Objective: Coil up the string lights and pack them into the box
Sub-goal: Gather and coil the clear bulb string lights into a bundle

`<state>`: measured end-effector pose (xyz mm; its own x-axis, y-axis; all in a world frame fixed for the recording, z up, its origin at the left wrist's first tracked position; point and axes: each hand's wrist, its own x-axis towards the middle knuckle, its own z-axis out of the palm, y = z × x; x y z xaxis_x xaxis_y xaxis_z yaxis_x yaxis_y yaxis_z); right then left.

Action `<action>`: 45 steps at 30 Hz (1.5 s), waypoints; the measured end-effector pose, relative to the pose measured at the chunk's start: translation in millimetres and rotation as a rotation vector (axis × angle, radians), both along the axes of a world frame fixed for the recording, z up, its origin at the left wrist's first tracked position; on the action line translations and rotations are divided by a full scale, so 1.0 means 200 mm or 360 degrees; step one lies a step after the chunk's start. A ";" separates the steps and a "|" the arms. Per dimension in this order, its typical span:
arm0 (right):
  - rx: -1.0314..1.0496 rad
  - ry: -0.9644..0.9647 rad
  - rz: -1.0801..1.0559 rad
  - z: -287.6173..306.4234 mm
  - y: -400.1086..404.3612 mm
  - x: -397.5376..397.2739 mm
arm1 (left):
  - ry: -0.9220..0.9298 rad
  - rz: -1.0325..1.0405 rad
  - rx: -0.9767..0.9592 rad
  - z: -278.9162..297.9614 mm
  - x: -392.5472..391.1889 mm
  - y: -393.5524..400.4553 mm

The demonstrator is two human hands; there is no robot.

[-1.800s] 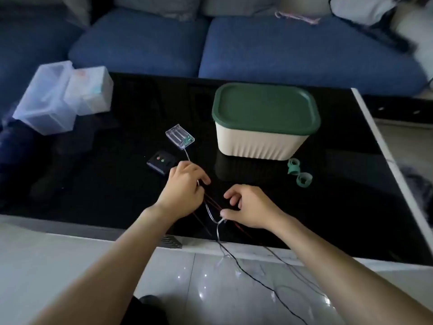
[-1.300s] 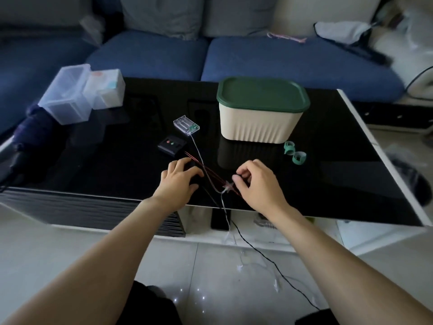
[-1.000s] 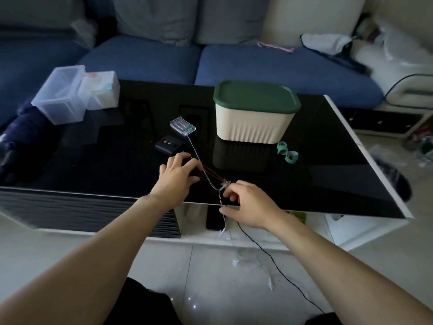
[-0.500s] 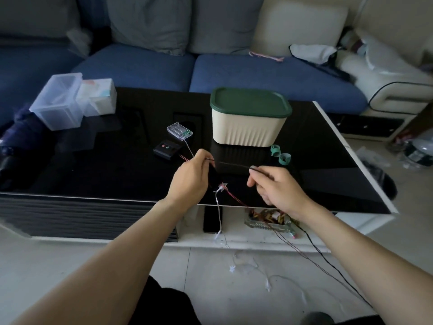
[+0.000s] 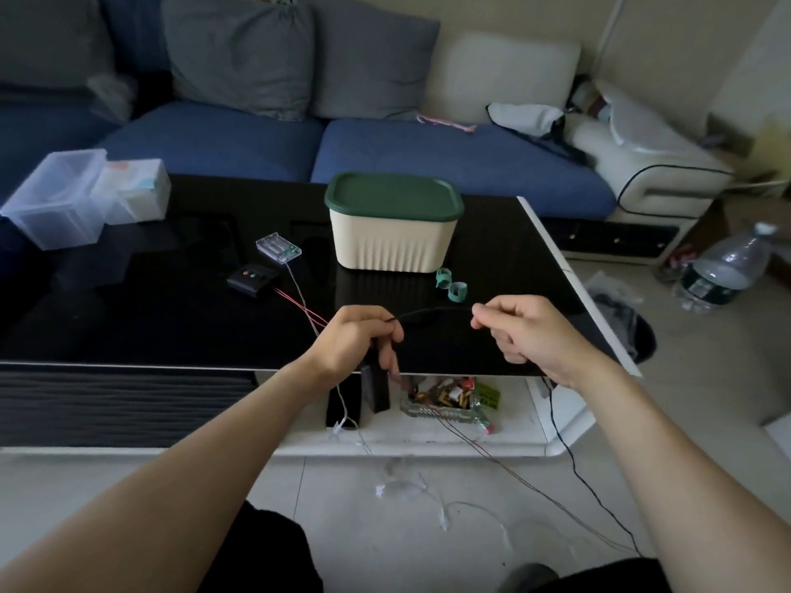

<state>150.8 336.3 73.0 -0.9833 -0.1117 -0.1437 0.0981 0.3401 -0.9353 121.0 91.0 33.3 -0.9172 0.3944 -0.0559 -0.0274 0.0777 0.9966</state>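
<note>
Fingers [image 5: 481,315] of both hands pinch thin dark string lights [image 5: 432,311] (stretched taut).

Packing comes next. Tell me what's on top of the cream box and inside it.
A green lid sits closed on the cream box. Nothing rests on the lid. The inside is hidden.

head view, looking down, close above table [image 5: 171,318]

At my 10 o'clock, 2 clear plastic tubs [image 5: 64,194]; at 2 o'clock, a water bottle [image 5: 723,267] on the floor; blue sofa [image 5: 428,151] at 12.
</note>
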 end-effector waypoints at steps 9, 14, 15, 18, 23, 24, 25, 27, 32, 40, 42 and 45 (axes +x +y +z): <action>0.0642 -0.0128 0.0188 -0.03 0.21 0.11 | -0.0565 -0.0357 -0.0172 0.17 0.00 0.09; 0.0802 -0.0178 0.0125 -0.14 0.26 0.07 | -0.0676 -0.0585 -0.0327 0.11 0.01 0.15; 0.0830 -0.0155 0.0095 -0.15 0.25 0.05 | -0.0731 -0.0607 -0.0272 0.08 0.02 0.16; 0.0903 -0.0014 0.0032 -0.20 0.21 0.02 | -0.0752 -0.0581 -0.0252 0.01 0.01 0.19; 0.0915 0.0135 0.0020 -0.24 0.13 -0.03 | -0.0625 -0.0342 -0.0108 -0.02 0.04 0.17; 0.0908 0.0155 0.0030 -0.23 0.12 -0.04 | -0.0606 -0.0289 -0.0042 -0.01 0.04 0.16; 0.0884 0.0170 0.0040 -0.23 0.10 -0.04 | -0.0593 -0.0227 0.0043 0.00 0.03 0.15; 0.0789 0.0182 0.0090 -0.22 0.05 -0.05 | -0.0595 -0.0108 0.0287 0.03 0.02 0.13; 0.0590 -0.0094 0.0394 -0.25 -0.13 -0.04 | -0.0594 0.0068 0.0764 0.08 -0.02 0.13; 0.1065 -0.0240 0.0551 -0.21 -0.20 -0.05 | -0.0633 0.0092 0.0799 0.07 -0.06 0.13; 0.1200 -0.0206 0.0663 -0.18 -0.24 -0.04 | -0.0682 0.0030 0.0770 0.08 -0.04 0.13; 0.1413 -0.0162 0.0774 -0.16 -0.30 -0.03 | -0.0730 0.0007 0.0710 0.08 -0.02 0.15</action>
